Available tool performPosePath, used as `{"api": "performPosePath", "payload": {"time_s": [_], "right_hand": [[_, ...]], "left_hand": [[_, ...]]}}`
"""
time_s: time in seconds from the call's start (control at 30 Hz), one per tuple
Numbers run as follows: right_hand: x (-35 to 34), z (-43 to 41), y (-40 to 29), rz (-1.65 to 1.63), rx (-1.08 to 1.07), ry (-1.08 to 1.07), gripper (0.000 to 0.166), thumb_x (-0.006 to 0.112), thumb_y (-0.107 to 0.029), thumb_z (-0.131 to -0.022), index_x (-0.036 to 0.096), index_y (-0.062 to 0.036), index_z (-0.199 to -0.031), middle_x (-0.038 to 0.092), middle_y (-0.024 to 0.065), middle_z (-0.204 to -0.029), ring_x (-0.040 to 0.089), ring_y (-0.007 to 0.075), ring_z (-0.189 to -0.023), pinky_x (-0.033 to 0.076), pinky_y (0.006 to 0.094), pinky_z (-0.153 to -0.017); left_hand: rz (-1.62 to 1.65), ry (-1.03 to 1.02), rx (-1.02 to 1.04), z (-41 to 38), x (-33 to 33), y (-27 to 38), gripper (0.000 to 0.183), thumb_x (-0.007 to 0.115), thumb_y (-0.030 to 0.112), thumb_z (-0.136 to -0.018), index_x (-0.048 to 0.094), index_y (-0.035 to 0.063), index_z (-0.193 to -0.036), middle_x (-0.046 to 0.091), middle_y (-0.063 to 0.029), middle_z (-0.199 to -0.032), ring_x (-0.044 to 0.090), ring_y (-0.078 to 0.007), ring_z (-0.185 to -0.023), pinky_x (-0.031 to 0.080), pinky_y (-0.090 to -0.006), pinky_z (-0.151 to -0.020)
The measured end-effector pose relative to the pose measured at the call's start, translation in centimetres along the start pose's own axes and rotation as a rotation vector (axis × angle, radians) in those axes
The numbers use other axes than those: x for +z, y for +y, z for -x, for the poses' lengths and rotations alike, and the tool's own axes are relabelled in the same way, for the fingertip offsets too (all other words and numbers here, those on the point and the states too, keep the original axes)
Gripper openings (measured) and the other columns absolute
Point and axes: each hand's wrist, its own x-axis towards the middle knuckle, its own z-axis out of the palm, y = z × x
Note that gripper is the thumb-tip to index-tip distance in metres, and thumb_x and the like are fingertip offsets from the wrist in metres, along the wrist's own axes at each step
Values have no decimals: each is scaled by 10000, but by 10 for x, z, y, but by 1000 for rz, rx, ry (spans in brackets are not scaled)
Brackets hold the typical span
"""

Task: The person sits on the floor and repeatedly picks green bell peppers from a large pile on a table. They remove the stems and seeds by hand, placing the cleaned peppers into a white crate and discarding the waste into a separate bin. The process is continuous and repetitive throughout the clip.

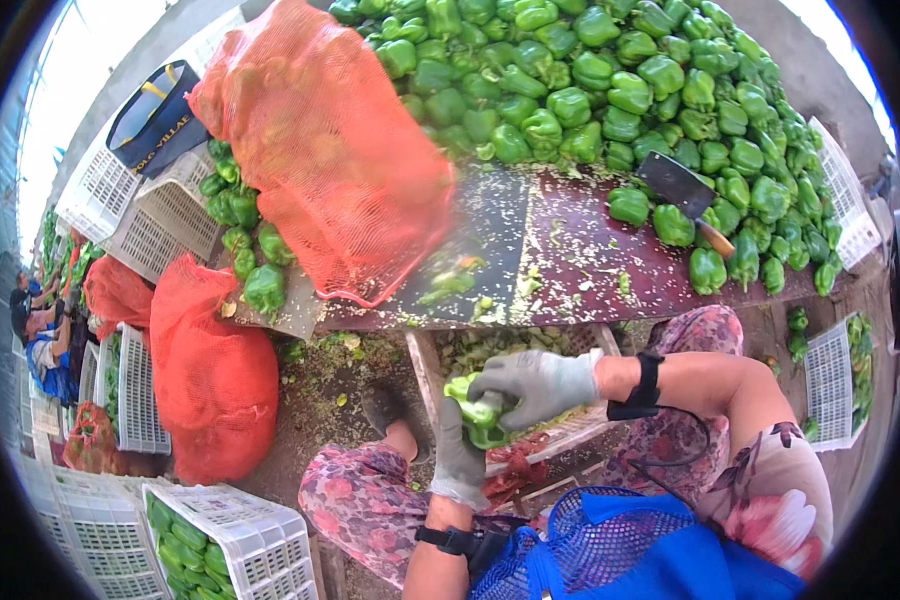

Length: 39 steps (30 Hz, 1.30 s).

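Both hands wear grey gloves and meet over a crate between the knees. My left hand [457, 457] is closed around the lower side of a green bell pepper [481, 411]. From the right, my right hand [529, 386] grips the same pepper, its fingers over the top; whether a small tool is in it is hidden. Below the hands, the crate [424, 375] holds pale green pepper scraps. Just beyond lies the seed-strewn work surface [577, 255], with a large heap of green bell peppers [570, 109] at its back. A cleaver with a wooden handle [679, 184] rests on peppers at the right.
A red mesh sack [337, 150] lies on the surface's left part. Another full red mesh sack [214, 382] stands on the floor. White plastic crates stand at left, lower left [270, 536] and right [829, 382]. Another person [45, 337] is at the far left.
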Motion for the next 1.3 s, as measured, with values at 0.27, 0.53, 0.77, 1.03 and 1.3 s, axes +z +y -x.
{"api": "performPosePath", "payload": {"time_s": [0.27,0.53,0.77,1.03,1.3], "right_hand": [[32,22,-11,144,-20,-55,415,731,-351,-799,602,-57,-1063,624,172,-987,649,402,-867,523,481,-732],[63,40,-21,321,-58,170,405,748,-300,-781,571,-62,-1059,597,151,-933,662,365,-805,528,477,-670],[70,40,-3,322,-56,24,351,695,-218,-834,573,-52,-1118,595,166,-1005,652,396,-879,532,484,-758],[77,37,-12,362,26,174,281,709,-228,-808,572,-63,-989,607,135,-922,670,349,-841,535,452,-731],[75,40,-2,115,30,91,262,711,-229,-811,590,-58,-968,601,149,-970,641,357,-954,517,462,-815]], "left_hand": [[117,80,-155,15,7,-16,365,608,347,-992,652,61,-1214,703,-64,-1158,679,-233,-1050,565,-407,-925],[-308,185,33,3,-12,-32,256,629,312,-975,678,82,-1075,715,-35,-1016,693,-178,-897,568,-318,-805],[-153,333,-53,6,1,-31,167,630,237,-949,667,88,-1016,645,-25,-926,622,-150,-799,516,-306,-653],[-191,401,28,-4,3,-23,307,699,254,-917,672,36,-1131,662,-51,-955,631,-165,-805,538,-307,-689],[-372,351,-21,-5,-11,-32,260,683,223,-910,689,26,-1079,669,-48,-940,622,-139,-813,505,-280,-668]]}}
